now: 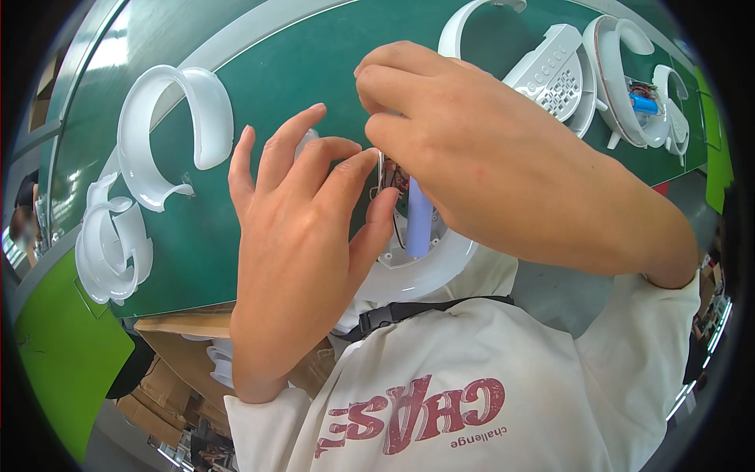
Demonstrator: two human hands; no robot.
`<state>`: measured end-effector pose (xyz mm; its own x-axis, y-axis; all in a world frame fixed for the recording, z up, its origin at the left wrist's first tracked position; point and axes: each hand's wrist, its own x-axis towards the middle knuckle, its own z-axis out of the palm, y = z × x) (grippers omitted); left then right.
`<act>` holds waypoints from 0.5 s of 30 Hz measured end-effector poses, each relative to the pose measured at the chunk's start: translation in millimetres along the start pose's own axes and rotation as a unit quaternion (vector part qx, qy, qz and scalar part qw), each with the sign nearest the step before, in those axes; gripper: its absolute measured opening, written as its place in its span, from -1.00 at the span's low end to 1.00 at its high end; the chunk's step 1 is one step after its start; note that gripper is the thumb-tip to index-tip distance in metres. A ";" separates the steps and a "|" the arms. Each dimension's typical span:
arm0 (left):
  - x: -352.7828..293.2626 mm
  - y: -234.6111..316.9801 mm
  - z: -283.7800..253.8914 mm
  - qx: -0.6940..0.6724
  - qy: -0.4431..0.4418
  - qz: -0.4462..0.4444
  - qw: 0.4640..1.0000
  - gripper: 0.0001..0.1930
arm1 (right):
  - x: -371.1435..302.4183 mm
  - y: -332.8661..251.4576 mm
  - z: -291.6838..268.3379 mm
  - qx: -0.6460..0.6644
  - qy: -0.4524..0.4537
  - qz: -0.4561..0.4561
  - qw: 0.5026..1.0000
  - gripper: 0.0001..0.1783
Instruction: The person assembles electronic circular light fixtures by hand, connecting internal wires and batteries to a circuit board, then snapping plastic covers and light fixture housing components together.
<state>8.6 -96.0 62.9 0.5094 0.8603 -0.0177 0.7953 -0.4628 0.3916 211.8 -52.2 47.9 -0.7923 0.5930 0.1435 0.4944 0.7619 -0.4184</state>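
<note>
In front of my body lies a white ring-shaped plastic housing [425, 275]. Inside it are a lilac-blue cylindrical battery [419, 219], thin wires and a bit of circuit board. My left hand [303, 197] reaches over the housing's left side; its thumb and index finger close near a thin silvery metal piece [381, 169], the other fingers spread. Just right of that piece my right hand [440, 118] is curled shut above the wires. Whatever sits in its fingers is hidden behind the hand. A small pale translucent part [307, 140] shows behind my left fingers.
Curved white shells [208, 118] and a stack of smaller ones [114, 248] stand on the green table [314, 47] at the left. White housings with a perforated panel [550, 71] and another blue battery [643, 104] lie at right. A cardboard box [189, 346] stands below the table edge.
</note>
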 end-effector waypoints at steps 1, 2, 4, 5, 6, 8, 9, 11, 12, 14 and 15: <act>0.4 -0.2 0.4 0.000 -0.003 0.000 1.000 -0.77 | -1.1 0.6 1.2 -0.008 0.011 -0.005 1.000 -0.88; 0.4 -0.5 0.9 0.000 -0.004 -0.001 1.000 -0.77 | -1.7 0.7 1.6 -0.008 0.011 -0.004 1.000 -0.88; 1.2 -0.5 2.2 0.006 -0.006 0.003 1.000 -0.76 | -2.8 0.4 1.6 -0.011 0.018 -0.002 1.000 -0.90; 1.3 0.1 1.4 0.006 -0.006 0.003 1.000 -0.76 | -2.8 -0.1 0.6 -0.011 0.019 -0.001 1.000 -0.90; 1.5 0.9 0.7 0.004 -0.006 0.003 1.000 -0.77 | -2.7 -0.6 -0.5 -0.014 0.016 -0.002 1.000 -0.91; 1.7 1.3 0.4 0.003 -0.007 0.003 1.000 -0.77 | -2.5 -1.2 -2.6 -0.016 0.014 -0.003 1.000 -0.92; 1.4 0.7 0.7 0.005 -0.006 0.000 1.000 -0.77 | -2.4 -1.8 -3.9 0.023 -0.004 0.014 1.000 -0.85; 1.7 0.4 1.4 0.005 -0.006 -0.001 1.000 -0.77 | -3.0 -3.1 -4.9 0.062 -0.022 0.034 0.997 -0.77; 2.1 0.5 1.7 0.003 -0.006 -0.001 1.000 -0.77 | -3.4 -3.8 -5.0 0.050 -0.019 0.035 0.998 -0.77; 2.6 0.9 1.7 0.002 -0.005 0.000 1.000 -0.78 | -3.8 -5.5 -6.0 0.038 -0.016 0.036 0.998 -0.78; 2.8 1.1 1.3 0.001 -0.006 0.000 1.000 -0.77 | -3.7 -6.5 -7.0 0.034 -0.020 0.040 0.998 -0.79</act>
<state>11.4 -94.4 62.1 0.5134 0.8576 -0.0298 0.7961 -0.4631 0.3895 214.1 -57.5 56.4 -0.7653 0.6398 0.0709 0.5333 0.6918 -0.4869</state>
